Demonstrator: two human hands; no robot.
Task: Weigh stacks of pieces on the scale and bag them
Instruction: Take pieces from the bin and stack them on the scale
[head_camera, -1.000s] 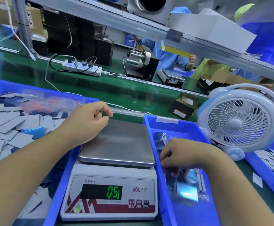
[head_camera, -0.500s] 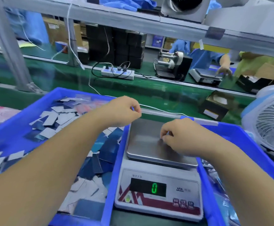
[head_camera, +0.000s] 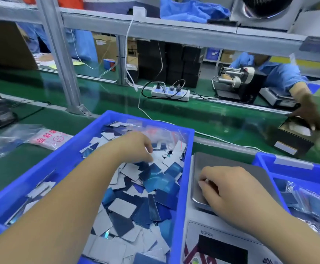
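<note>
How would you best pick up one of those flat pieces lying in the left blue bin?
Pinch a piece by a free edge, coming from above: pieces lie flat and overlapping in the blue bin, so only lifted edges offer purchase. The left hand reaches in from above.

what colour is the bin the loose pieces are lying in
Bright blue; the bin shows best, and only, in the head view.

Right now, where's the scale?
In the head view, the scale sits lower right, between the blue bin of pieces and the bin of bags.
</note>
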